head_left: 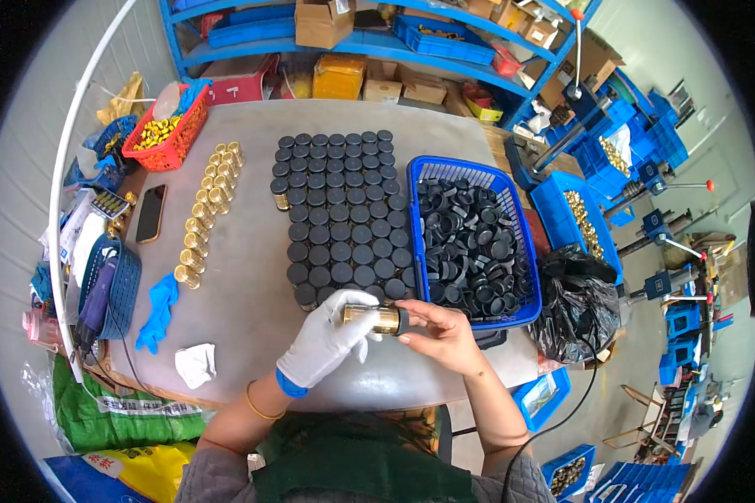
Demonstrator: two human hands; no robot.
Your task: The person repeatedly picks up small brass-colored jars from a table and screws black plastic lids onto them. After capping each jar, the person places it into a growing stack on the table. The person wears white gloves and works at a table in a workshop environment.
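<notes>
A shiny brass cylinder lies sideways in my left hand, which wears a white glove and is closed around it. At its right end sits a black cap, pinched between the thumb and fingers of my bare right hand. Just beyond my hands stand tight rows of black-capped cylinders. To their right, a blue plastic basket is heaped with loose black caps. Further left, a double line of uncapped brass cylinders stands on the grey table.
A phone, a blue glove and a white cloth lie on the left. A red basket holds yellow parts. Right of the table are a black plastic bag, blue bins and lever presses.
</notes>
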